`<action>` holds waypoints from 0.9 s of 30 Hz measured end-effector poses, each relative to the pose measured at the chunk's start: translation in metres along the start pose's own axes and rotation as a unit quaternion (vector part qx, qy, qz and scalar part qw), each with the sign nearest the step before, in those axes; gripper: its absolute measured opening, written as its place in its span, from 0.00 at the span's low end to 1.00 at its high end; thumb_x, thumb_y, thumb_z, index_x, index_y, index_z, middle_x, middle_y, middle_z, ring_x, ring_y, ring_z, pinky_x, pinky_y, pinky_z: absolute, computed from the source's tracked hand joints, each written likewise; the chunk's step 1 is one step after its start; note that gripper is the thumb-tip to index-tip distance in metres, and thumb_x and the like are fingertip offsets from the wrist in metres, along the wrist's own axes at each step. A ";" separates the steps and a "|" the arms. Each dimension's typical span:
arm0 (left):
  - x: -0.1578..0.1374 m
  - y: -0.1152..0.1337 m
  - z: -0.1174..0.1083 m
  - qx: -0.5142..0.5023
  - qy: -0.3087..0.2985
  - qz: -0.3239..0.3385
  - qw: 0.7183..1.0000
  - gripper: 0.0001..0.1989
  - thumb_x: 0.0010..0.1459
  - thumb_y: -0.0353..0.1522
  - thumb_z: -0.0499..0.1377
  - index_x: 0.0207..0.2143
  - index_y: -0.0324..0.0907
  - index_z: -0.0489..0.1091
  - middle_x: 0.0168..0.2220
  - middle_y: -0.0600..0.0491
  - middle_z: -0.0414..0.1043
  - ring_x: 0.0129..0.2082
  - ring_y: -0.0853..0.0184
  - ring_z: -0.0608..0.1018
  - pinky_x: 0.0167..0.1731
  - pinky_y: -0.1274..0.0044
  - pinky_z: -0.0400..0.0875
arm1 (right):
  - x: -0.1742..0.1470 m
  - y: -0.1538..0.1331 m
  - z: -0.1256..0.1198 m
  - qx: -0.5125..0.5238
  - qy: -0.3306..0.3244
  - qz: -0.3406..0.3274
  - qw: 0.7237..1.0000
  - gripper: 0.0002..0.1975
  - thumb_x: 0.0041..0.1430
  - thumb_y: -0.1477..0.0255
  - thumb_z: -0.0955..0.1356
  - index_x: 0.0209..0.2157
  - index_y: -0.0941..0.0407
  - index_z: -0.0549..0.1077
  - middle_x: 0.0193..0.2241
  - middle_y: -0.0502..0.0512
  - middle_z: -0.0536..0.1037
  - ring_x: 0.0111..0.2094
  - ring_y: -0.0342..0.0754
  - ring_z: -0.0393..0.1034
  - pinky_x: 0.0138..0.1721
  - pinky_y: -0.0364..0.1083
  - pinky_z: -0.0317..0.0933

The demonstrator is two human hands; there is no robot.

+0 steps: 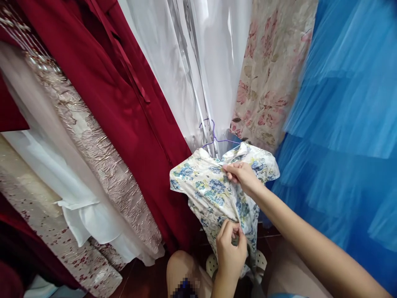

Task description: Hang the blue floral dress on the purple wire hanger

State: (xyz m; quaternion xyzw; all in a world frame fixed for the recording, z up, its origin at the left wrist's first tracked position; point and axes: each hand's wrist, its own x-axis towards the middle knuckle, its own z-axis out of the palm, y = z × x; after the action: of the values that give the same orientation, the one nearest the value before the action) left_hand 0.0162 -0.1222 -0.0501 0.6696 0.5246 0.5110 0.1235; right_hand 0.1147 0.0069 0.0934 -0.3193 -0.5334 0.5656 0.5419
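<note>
A white short-sleeved floral dress [214,186] with blue and yellow-green flowers hangs on a thin purple hanger [213,140] in front of me. Its lower end is partly hidden behind my hands. At the neckline, my right hand [240,176] is closed, pinching the fabric near the top of the centre seam. Lower down the same seam, my left hand [231,244] pinches the dress between thumb and fingers. The cloth between both hands looks drawn fairly straight. Whether a zip or buttons run along the seam, I cannot make out.
Long garments hang all around: a dark red dress [124,124] on the left, a white one [217,62] behind, a pink-flowered one [266,82] and a blue tiered tulle dress [341,124] on the right. My knee [182,269] and pale clogs [261,261] are below, over a dark tiled floor.
</note>
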 end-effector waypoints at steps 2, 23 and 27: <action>0.003 -0.001 0.001 0.004 0.004 0.000 1.000 0.08 0.56 0.22 0.53 0.29 0.42 0.65 0.28 0.54 0.64 0.26 0.69 0.68 0.28 0.79 0.63 | 0.017 -0.009 0.005 0.007 0.016 -0.008 1.000 0.20 0.54 0.66 0.71 0.14 0.61 0.68 0.09 0.44 0.62 0.12 0.32 0.49 0.16 0.38 0.41; 0.174 0.024 -0.060 -0.014 0.050 0.155 0.986 0.17 0.66 0.32 0.53 0.57 0.45 0.66 0.58 0.44 0.64 0.45 0.64 0.75 0.42 0.74 0.71 | 0.013 -0.015 -0.009 -0.103 -0.034 -0.132 0.985 0.15 0.56 0.60 0.70 0.25 0.56 0.67 0.14 0.46 0.71 0.16 0.40 0.59 0.21 0.41 0.52; 0.198 0.035 -0.062 -0.013 0.018 0.173 0.985 0.07 0.64 0.34 0.56 0.38 0.42 0.73 0.38 0.50 0.75 0.37 0.66 0.77 0.38 0.76 0.71 | 0.019 -0.006 -0.008 -0.111 -0.045 -0.154 0.981 0.13 0.57 0.62 0.69 0.26 0.55 0.65 0.15 0.45 0.68 0.16 0.40 0.59 0.20 0.41 0.51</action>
State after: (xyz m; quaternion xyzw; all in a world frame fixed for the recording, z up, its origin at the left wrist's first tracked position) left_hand -0.0288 0.0046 0.1122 0.7393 0.3965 0.5433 0.0319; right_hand 0.1198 0.0262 0.1012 -0.2657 -0.6596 0.4266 0.5589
